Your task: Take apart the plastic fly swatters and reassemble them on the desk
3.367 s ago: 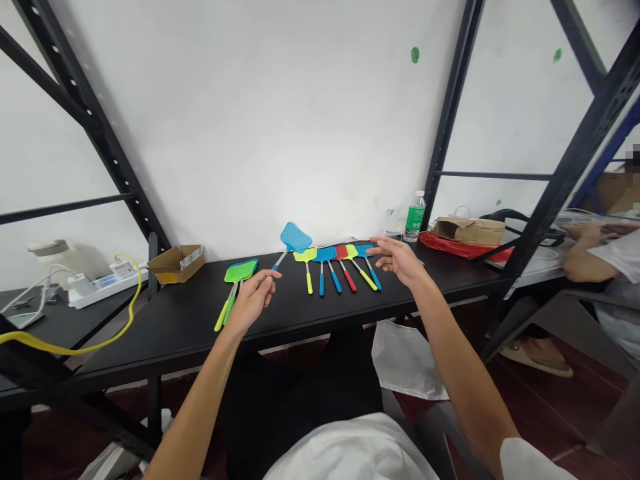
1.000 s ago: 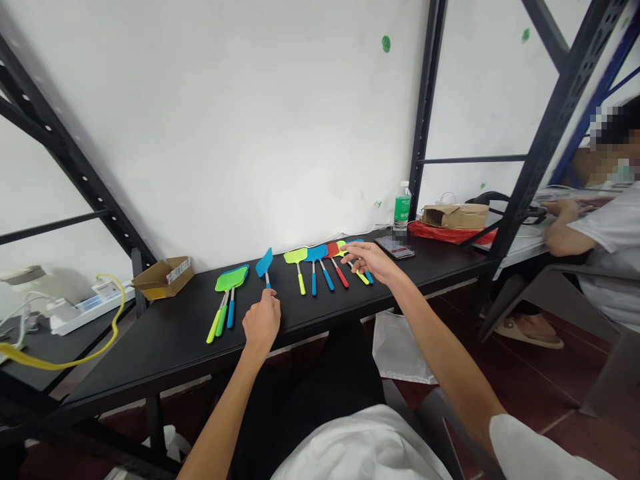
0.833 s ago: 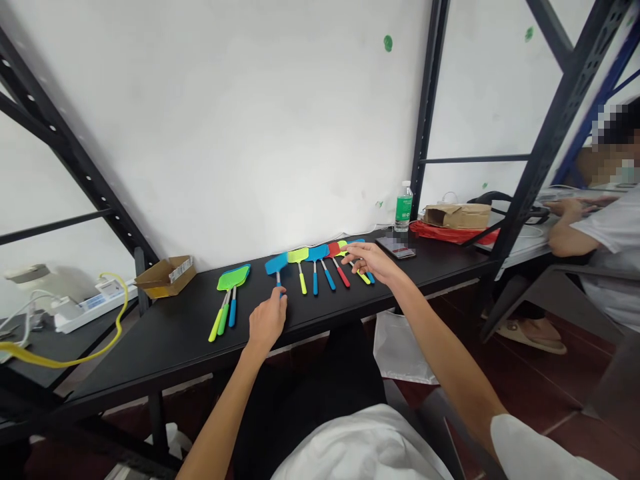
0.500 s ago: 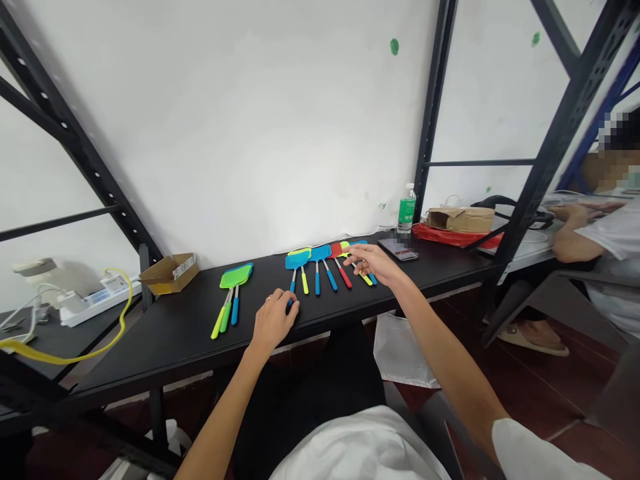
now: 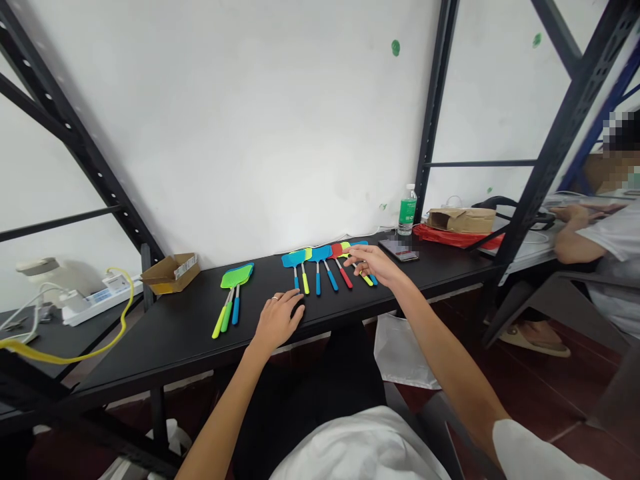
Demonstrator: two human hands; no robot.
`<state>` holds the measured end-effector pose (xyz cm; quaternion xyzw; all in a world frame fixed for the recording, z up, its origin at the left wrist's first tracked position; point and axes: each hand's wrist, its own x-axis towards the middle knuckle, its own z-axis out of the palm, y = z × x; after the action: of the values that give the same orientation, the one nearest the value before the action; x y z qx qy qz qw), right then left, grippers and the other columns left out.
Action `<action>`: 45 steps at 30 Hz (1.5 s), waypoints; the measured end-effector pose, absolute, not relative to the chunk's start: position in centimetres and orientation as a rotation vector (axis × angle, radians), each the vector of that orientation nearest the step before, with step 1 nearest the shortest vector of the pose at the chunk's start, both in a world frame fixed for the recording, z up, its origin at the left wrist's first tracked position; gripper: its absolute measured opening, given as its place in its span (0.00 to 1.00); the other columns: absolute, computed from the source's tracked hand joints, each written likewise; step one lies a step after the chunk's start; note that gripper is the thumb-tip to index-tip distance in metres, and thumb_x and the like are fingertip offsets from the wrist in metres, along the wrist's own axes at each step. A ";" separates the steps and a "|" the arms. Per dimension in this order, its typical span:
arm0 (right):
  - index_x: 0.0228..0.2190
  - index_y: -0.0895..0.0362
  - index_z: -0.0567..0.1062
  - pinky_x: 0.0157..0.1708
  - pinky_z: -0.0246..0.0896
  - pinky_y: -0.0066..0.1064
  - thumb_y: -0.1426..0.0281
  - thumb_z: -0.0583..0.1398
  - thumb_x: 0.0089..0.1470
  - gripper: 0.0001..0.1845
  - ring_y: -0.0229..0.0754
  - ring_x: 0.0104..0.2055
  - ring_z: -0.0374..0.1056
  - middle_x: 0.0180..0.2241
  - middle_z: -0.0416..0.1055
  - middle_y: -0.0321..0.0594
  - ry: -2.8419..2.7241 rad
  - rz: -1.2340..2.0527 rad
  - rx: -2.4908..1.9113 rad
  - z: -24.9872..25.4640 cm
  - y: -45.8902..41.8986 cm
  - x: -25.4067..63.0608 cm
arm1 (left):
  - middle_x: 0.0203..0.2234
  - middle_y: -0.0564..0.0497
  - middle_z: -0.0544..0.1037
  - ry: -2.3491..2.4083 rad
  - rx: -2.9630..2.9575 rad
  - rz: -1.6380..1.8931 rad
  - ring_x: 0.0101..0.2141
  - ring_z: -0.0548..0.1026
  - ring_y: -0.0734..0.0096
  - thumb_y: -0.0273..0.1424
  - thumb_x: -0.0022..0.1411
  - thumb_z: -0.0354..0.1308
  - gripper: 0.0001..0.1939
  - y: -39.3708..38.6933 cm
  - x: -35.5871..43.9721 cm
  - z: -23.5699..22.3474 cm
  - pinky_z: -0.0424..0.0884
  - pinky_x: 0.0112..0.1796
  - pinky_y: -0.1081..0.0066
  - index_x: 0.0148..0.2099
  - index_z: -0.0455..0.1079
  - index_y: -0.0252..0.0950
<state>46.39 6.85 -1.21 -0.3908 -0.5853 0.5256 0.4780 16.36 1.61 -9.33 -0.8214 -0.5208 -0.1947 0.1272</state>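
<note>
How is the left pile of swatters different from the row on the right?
The pile shows three handles; the row shows seven. The pile's heads are mostly stacked, while the row's spread sideways. The row includes a red swatter; the pile shows no red. Both lie on the black table, handles toward its near edge.

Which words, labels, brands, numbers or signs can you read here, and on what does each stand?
No text is readable.
Green label on the bottle: print too small.
White label on the open carton: too small and blurred.
Phone screen: partly pixelated, the rest too small.
</note>
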 end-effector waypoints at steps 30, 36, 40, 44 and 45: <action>0.41 0.56 0.79 0.16 0.59 0.21 0.62 0.63 0.58 0.13 0.34 0.20 0.71 0.35 0.81 0.45 -1.420 1.303 -0.955 -1.7 7.4 46.3 | 0.46 0.36 0.79 -2.621 -1.640 -0.403 0.48 0.75 0.39 0.47 0.59 0.52 0.27 2.2 3.5 -5.5 0.71 0.43 0.52 0.55 0.74 0.40; 0.42 0.57 0.79 0.16 0.60 0.21 0.61 0.63 0.59 0.14 0.34 0.21 0.72 0.36 0.81 0.46 -1.427 1.305 -0.966 -2.1 7.7 46.4 | 0.43 0.35 0.80 -2.621 -1.602 -0.441 0.44 0.77 0.39 0.46 0.55 0.57 0.25 2.1 4.3 -5.5 0.73 0.39 0.52 0.51 0.76 0.40; 0.43 0.57 0.79 0.16 0.61 0.21 0.60 0.63 0.59 0.15 0.35 0.21 0.72 0.37 0.81 0.47 -1.429 1.297 -0.968 -2.1 7.7 46.6 | 0.43 0.34 0.80 -2.592 -1.553 -0.496 0.45 0.77 0.39 0.42 0.55 0.57 0.21 1.9 4.3 -5.3 0.72 0.39 0.52 0.48 0.78 0.39; 0.43 0.57 0.79 0.16 0.60 0.21 0.61 0.63 0.59 0.15 0.34 0.21 0.71 0.36 0.81 0.46 -1.426 1.302 -0.967 -2.1 7.8 46.6 | 0.45 0.34 0.79 -2.570 -1.519 -0.554 0.45 0.77 0.38 0.41 0.58 0.54 0.21 1.7 4.0 -4.9 0.72 0.39 0.53 0.49 0.76 0.37; 0.43 0.57 0.79 0.16 0.60 0.21 0.61 0.63 0.59 0.15 0.34 0.21 0.71 0.36 0.81 0.46 -1.427 1.303 -0.967 -2.1 7.8 46.6 | 0.45 0.34 0.78 -2.555 -1.520 -0.567 0.45 0.76 0.38 0.41 0.59 0.53 0.21 1.6 4.0 -4.8 0.72 0.40 0.53 0.49 0.76 0.37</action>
<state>46.64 7.77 -2.09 -0.3947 -0.5827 0.5318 0.4710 3.97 1.60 -4.80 -0.5012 -0.8429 -0.1869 0.0575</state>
